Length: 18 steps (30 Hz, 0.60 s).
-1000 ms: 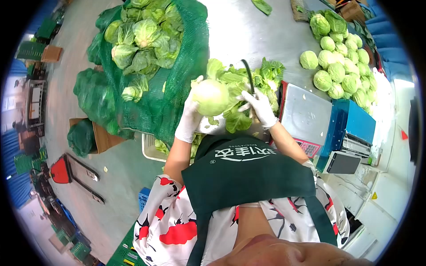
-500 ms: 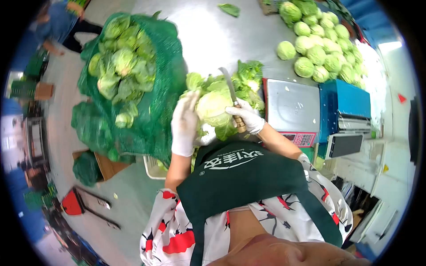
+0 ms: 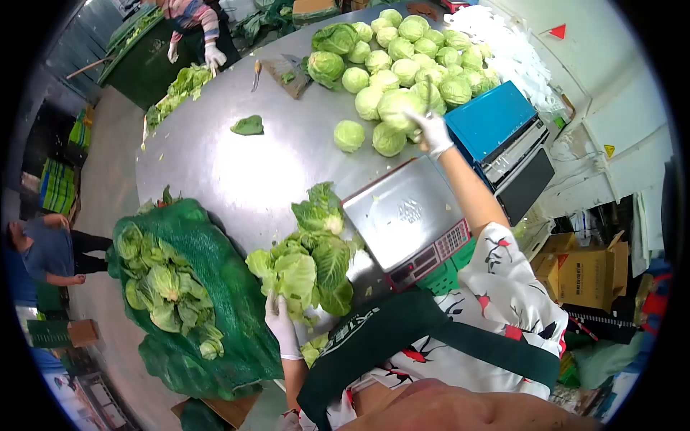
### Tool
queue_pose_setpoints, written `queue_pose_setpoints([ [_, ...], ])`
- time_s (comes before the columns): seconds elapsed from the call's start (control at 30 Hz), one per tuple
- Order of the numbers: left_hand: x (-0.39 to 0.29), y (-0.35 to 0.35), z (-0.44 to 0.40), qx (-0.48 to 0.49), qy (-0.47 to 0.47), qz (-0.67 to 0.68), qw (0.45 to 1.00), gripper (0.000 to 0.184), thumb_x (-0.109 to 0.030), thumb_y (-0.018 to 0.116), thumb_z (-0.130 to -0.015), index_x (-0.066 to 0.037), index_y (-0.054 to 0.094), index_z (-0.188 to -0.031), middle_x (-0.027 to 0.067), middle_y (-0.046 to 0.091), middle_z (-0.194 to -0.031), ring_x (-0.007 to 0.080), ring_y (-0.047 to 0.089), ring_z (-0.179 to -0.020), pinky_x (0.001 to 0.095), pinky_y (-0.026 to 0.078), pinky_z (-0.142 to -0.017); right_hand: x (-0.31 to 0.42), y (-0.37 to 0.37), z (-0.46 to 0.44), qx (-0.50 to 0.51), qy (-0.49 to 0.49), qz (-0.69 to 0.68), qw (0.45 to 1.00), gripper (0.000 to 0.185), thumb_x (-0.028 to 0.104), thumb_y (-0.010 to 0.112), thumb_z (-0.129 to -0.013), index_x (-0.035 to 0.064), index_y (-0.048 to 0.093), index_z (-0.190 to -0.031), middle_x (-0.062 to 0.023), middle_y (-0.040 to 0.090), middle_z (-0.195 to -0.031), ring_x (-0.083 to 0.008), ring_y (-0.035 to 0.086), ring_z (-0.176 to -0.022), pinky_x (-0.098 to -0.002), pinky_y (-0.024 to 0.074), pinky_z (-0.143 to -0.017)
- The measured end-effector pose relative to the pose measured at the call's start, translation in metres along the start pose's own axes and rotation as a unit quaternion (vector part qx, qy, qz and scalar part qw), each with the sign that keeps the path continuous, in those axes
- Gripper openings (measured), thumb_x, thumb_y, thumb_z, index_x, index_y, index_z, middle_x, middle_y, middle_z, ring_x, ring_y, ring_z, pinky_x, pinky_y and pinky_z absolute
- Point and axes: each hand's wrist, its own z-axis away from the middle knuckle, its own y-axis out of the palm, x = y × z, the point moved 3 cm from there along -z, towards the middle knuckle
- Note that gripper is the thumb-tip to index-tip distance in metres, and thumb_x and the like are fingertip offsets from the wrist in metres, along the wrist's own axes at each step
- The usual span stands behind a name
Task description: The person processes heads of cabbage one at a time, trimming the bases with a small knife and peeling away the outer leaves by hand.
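My right hand (image 3: 433,134), in a white glove, reaches to the cabbage pile at the far right of the table. Its fingers are closed round a knife (image 3: 429,95), whose blade points up and whose handle is mostly hidden. Those fingers also touch a trimmed cabbage (image 3: 397,110) at the pile's near side. Close to my body, my gloved left hand (image 3: 281,325) has its fingers stretched apart against the lower edge of loose cabbage leaves (image 3: 295,279). More outer leaves (image 3: 333,262) lie just right of them, beside the scale.
A scale (image 3: 406,208) and a blue machine (image 3: 492,126) stand at right. On the left sits a green mesh sack (image 3: 223,280) of cabbages. A second knife (image 3: 256,75) lies on the metal table (image 3: 194,154). Two other people are at the far side and left.
My right hand has moved away from my body to the pile with the knife, and the trimmed cabbage is now there. My left hand stays near the leaves. The view has turned.
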Motion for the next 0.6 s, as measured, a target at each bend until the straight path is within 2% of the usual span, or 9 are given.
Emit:
queue_pose_setpoints([
  [0.03,-0.005,0.001,-0.002,-0.013,0.057,-0.059,0.997,0.051,-0.020,0.063,-0.098,0.005,0.049,-0.140,0.0179,0.055,-0.137,0.0277,0.062,-0.116,0.0387,0.051,-0.096,-0.010,-0.030,-0.048,-0.047,-0.084,0.048,0.994,0.044,0.031,0.084,-0.079,0.0018,0.063,-0.104,-0.0059,0.064,-0.080,-0.0107,0.051,-0.043,-0.0257,0.0378,-0.035],
  [0.13,-0.049,0.035,-0.019,0.019,0.185,-0.294,0.938,0.082,-0.021,0.079,-0.081,0.001,0.037,-0.148,0.0241,0.039,-0.149,0.0369,0.047,-0.132,0.0456,0.040,-0.109,0.017,-0.082,-0.121,-0.151,-0.065,0.139,0.977,0.068,0.039,0.089,-0.071,-0.0021,0.058,-0.116,-0.0072,0.067,-0.083,-0.0109,0.055,-0.049,-0.0277,0.0412,-0.039],
  [0.17,-0.066,0.050,-0.023,0.028,0.230,-0.381,0.895,0.089,-0.022,0.081,-0.077,0.001,0.035,-0.150,0.0254,0.035,-0.152,0.0392,0.043,-0.136,0.0471,0.036,-0.112,0.043,-0.081,-0.118,-0.200,-0.033,0.185,0.962,0.056,0.030,0.087,-0.075,-0.0025,0.061,-0.111,-0.0069,0.067,-0.081,-0.0124,0.056,-0.050,-0.0277,0.0418,-0.040],
  [0.23,-0.083,0.077,-0.034,0.089,0.250,-0.439,0.858,0.109,-0.034,0.087,-0.066,0.001,0.029,-0.152,0.0272,0.029,-0.155,0.0447,0.029,-0.143,0.0510,0.026,-0.118,0.024,-0.111,-0.182,-0.184,-0.180,0.067,0.964,0.056,0.037,0.087,-0.073,-0.0037,0.065,-0.104,-0.0103,0.070,-0.092,-0.0185,0.064,-0.065,-0.0330,0.0524,-0.055],
  [0.27,-0.105,0.090,-0.029,0.121,0.231,-0.495,0.829,0.112,-0.041,0.086,-0.066,0.001,0.028,-0.152,0.0277,0.027,-0.156,0.0447,0.022,-0.146,0.0561,0.019,-0.119,0.028,-0.155,-0.242,-0.260,-0.077,0.438,0.857,0.059,0.045,0.083,-0.076,-0.0041,0.065,-0.104,-0.0118,0.071,-0.095,-0.0198,0.067,-0.076,-0.0346,0.0539,-0.064],
  [0.3,-0.105,0.104,-0.040,0.136,0.232,-0.508,0.819,0.112,-0.042,0.086,-0.066,0.001,0.029,-0.152,0.0272,0.026,-0.157,0.0448,0.021,-0.147,0.0586,0.016,-0.119,0.017,-0.172,-0.269,-0.260,-0.088,0.431,0.860,0.067,0.053,0.077,-0.080,-0.0063,0.065,-0.110,-0.0105,0.071,-0.092,-0.0199,0.067,-0.079,-0.0354,0.0532,-0.065],
  [0.37,-0.112,0.125,-0.050,0.159,0.240,-0.527,0.800,0.111,-0.044,0.085,-0.066,0.000,0.030,-0.151,0.0249,0.025,-0.158,0.0452,0.020,-0.147,0.0623,0.011,-0.118,0.008,-0.210,-0.316,-0.262,0.078,0.437,0.857,0.092,0.070,0.069,-0.078,-0.0115,0.061,-0.122,-0.0138,0.071,-0.095,-0.0268,0.067,-0.080,-0.0389,0.0545,-0.072],
  [0.47,-0.106,0.151,-0.070,0.169,0.242,-0.534,0.792,0.113,-0.048,0.085,-0.063,-0.005,0.032,-0.152,0.0239,0.025,-0.159,0.0460,0.019,-0.147,0.0643,0.008,-0.118,0.063,-0.160,-0.256,-0.380,0.081,0.497,0.776,0.083,0.064,0.067,-0.084,-0.0102,0.063,-0.119,-0.0168,0.071,-0.099,-0.0272,0.067,-0.086,-0.0394,0.0534,-0.079],
  [0.6,-0.111,0.192,-0.103,0.200,0.195,-0.565,0.777,0.115,-0.054,0.084,-0.062,-0.009,0.033,-0.154,0.0233,0.028,-0.158,0.0471,0.015,-0.149,0.0712,0.008,-0.115,0.038,-0.079,-0.206,-0.180,-0.140,0.432,0.873,0.060,0.049,0.064,-0.091,-0.0013,0.066,-0.123,-0.0174,0.071,-0.116,-0.0317,0.067,-0.107,-0.0378,0.0504,-0.093],
])
